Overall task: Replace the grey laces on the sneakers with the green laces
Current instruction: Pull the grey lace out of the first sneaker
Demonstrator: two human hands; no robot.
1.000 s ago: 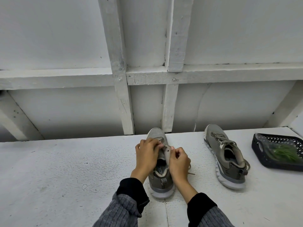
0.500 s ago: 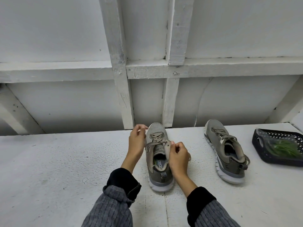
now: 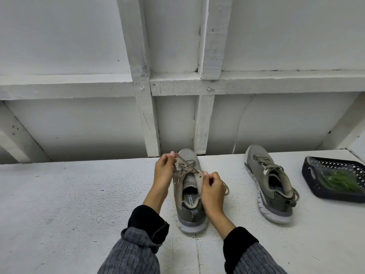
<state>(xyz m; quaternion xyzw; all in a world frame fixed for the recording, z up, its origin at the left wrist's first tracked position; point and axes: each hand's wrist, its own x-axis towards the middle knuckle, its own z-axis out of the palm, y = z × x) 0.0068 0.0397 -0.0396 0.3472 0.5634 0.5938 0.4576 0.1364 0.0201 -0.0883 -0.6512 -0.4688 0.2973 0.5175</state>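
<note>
The near grey mesh sneaker (image 3: 189,191) stands at centre; its eyelet flap is pinched by the right hand (image 3: 212,189). At 11 o'clock, the grey lace (image 3: 186,165) is pinched and drawn up by the left hand (image 3: 164,171), higher than half a second ago. A hard tug could tip the sneaker. The green laces (image 3: 340,180) are seen bagged in the dark basket (image 3: 312,175) at 3 o'clock.

White speckled worktop (image 3: 69,194) against a far wall of white-painted timber framing (image 3: 142,86); dark perforated basket (image 3: 310,180) at right
</note>
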